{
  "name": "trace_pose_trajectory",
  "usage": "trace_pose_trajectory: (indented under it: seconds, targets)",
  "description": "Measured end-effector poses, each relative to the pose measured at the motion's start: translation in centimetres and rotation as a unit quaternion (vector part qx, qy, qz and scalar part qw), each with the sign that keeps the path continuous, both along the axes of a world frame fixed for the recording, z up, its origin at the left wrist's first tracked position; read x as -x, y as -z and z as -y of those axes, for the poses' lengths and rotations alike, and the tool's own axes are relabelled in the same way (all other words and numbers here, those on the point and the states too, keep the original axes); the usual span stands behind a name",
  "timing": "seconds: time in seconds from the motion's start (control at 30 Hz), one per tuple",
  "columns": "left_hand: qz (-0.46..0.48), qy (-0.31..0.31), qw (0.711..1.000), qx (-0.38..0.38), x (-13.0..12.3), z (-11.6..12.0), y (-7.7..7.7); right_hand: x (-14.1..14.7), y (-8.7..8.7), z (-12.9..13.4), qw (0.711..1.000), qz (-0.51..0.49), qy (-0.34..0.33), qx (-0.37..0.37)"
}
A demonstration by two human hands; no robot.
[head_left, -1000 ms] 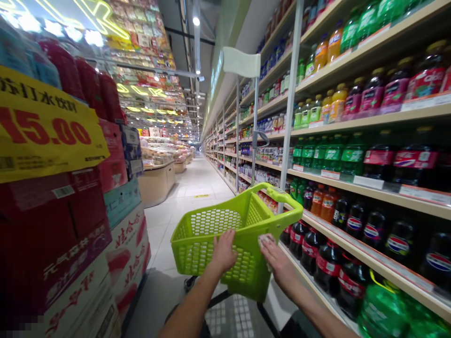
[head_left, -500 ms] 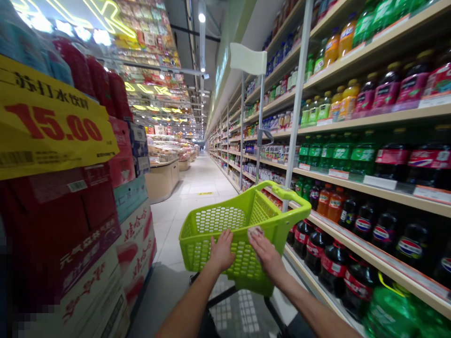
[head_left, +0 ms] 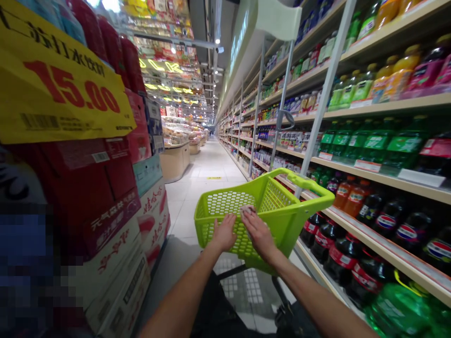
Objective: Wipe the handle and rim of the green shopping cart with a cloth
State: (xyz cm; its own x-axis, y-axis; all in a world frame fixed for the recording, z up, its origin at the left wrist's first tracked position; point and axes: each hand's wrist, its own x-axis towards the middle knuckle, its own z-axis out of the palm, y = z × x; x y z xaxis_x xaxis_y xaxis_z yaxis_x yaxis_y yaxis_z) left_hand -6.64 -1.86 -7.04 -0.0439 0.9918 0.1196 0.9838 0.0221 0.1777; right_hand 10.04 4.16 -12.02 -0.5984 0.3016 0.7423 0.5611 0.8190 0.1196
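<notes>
A lime-green plastic shopping cart (head_left: 232,195) with honeycomb-holed walls stands in front of me, its handle end to the right. My left hand (head_left: 224,233) lies against its near side, fingers stretched up to the rim. Beside it, my right hand (head_left: 260,234) presses a crumpled pale wipe (head_left: 248,209) against the same rim; the fingers cover most of the wipe. Both hands touch the cart.
On the right, tall shelves (head_left: 394,174) hold many drink bottles, with large green bottles (head_left: 394,305) at the bottom. Stacked drink cartons (head_left: 151,211) and a yellow price sign (head_left: 66,89) crowd the left. A tiled aisle (head_left: 211,162) runs ahead.
My right hand has slid left along the rim with the wipe, closer to my left hand. The view has shifted, so the cart and shelves sit further right.
</notes>
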Motion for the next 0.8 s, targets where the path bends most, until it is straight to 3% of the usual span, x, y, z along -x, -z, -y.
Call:
trace_pose_trajectory:
  seconds: [0.07,0.17,0.23,0.3,0.4,0.47,0.53,0.67,0.73,0.8]
  targets:
    - [0.002,-0.039,0.999,-0.003,1.4,0.5,0.2,0.4,0.4,-0.1,1.0,0.014,0.004,0.006]
    - [0.003,-0.076,0.997,-0.002,3.7,1.5,0.4,0.1,4.0,0.7,0.998,0.065,0.001,0.016]
    - [0.009,-0.068,0.998,-0.001,4.9,1.8,0.5,0.8,5.4,1.6,0.996,0.082,-0.014,0.019]
    - [0.019,-0.065,0.998,0.001,5.7,2.0,0.5,2.9,4.3,2.3,0.997,0.072,-0.038,0.013]
    - [0.028,-0.104,0.994,0.004,7.1,2.4,0.4,7.6,0.1,2.4,0.997,0.039,-0.071,0.001]
    - [0.035,-0.138,0.99,0.011,8.2,2.9,0.6,9.9,-1.1,2.4,0.997,0.035,-0.073,0.004]
    - [0.042,-0.152,0.987,0.019,9.1,3.6,1.0,11.0,0.1,2.9,0.996,0.058,-0.07,0.015]
    - [0.053,-0.149,0.987,0.015,9.7,4.2,2.1,10.8,4.6,4.5,0.99,0.108,-0.086,0.032]
    - [0.055,-0.143,0.988,0.007,9.4,3.9,2.3,10.9,4.6,4.7,0.99,0.099,-0.095,0.021]
    - [0.056,-0.133,0.99,-0.005,9.0,3.5,2.2,11.5,3.0,4.5,0.992,0.078,-0.097,0.004]
